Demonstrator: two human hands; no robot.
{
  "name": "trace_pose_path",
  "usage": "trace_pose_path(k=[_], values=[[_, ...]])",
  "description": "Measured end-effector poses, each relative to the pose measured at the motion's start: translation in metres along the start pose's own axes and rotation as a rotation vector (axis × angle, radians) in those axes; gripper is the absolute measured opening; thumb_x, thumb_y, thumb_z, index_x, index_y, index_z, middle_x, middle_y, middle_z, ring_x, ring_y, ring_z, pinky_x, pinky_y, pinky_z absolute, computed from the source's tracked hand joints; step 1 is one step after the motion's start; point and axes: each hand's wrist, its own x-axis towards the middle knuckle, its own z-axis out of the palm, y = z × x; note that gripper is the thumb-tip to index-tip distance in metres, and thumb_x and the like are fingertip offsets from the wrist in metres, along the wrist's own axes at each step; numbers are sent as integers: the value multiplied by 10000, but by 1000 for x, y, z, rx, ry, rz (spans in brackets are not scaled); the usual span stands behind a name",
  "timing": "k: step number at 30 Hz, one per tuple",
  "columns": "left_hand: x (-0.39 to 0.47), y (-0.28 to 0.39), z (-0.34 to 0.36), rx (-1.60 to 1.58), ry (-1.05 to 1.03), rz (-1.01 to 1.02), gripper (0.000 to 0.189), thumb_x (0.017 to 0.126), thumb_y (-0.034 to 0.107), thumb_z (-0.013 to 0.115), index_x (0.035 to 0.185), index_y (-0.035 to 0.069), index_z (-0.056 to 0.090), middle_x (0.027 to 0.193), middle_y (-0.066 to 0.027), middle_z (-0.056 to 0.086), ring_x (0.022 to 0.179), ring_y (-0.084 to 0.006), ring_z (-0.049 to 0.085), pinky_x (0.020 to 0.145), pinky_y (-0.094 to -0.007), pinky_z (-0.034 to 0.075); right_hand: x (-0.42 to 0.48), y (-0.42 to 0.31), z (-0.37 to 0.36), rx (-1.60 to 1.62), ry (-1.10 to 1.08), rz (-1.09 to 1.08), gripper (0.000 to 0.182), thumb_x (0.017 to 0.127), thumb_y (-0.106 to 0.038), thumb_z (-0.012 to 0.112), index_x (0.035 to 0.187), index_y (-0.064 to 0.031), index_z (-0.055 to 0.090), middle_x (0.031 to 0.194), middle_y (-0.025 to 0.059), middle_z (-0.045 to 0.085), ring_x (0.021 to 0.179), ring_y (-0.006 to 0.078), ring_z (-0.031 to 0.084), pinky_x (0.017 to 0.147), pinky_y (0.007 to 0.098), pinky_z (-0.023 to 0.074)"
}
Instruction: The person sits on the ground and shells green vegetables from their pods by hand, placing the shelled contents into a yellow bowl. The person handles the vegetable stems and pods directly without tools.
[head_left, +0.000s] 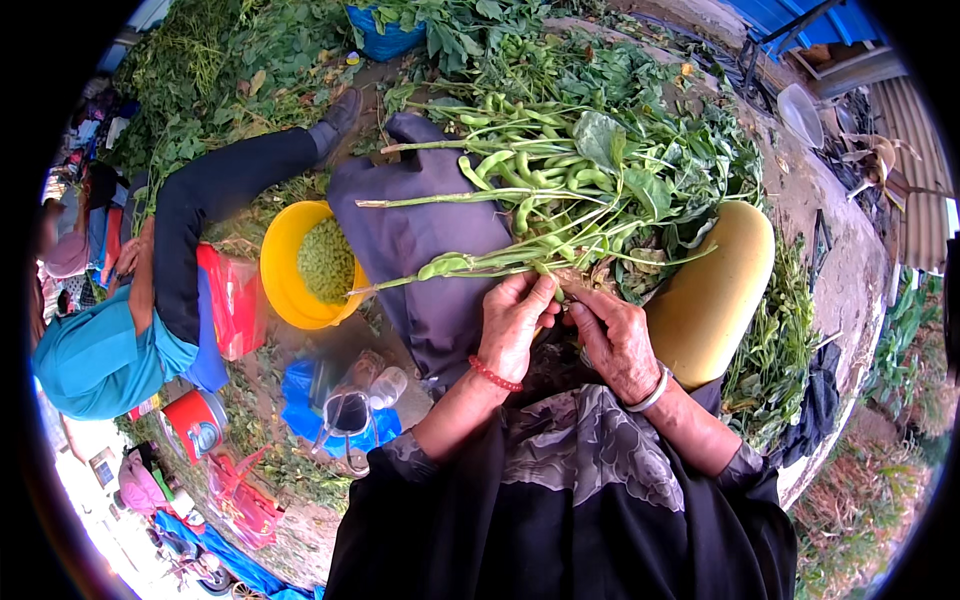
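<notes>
Long soybean stalks with green pods (525, 169) lie across my lap, their cut ends pointing left. My left hand (517, 315), with a red bead bracelet at the wrist, pinches a green soybean pod (559, 288) between thumb and forefinger. Close on its right, my right hand (611, 334), wearing a pale bangle, has its thumb and forefinger together near the same pod; whether they hold anything is too small to tell. A yellow bucket (279, 300) stands left of my lap, with many shelled green beans (326, 260) inside.
A co-worker in a teal shirt (97, 352) sits at the left beside a red container (232, 300). Blue plastic bags (300, 409) with a clear jar lie below the bucket. Heaped bean plants (247, 67) cover the ground ahead. A red bucket (196, 424) stands lower left.
</notes>
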Motion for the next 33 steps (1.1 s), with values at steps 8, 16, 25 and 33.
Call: trace_pose_path(k=[8,16,25,33], values=[[5,-6,-4,21,-64,83,154,879,192,585,914,43,588,717,35,526,576,-23,435,517,-150,362,7,4,-4,371,-166,249,234,881,-101,507,1078,-10,596,704,-7,603,568,50,525,498,211,438],[4,6,-4,168,-127,58,164,854,181,619,893,29,573,712,17,532,572,-36,453,504,-164,368,10,12,3,347,-134,218,185,873,-76,526,1003,24,614,698,0,597,565,68,507,513,213,435],[6,7,-15,153,-207,58,183,884,146,561,988,-3,571,729,-3,547,629,-57,497,559,-175,409,6,10,2,780,-131,623,167,899,-116,502,920,-49,654,701,-29,601,528,24,468,457,162,353],[3,6,-3,-22,-64,21,254,925,231,505,969,-10,572,669,17,479,543,-42,416,463,-161,312,1,16,11,346,-96,217,151,870,-71,513,929,7,628,676,9,609,521,77,527,487,213,420]])
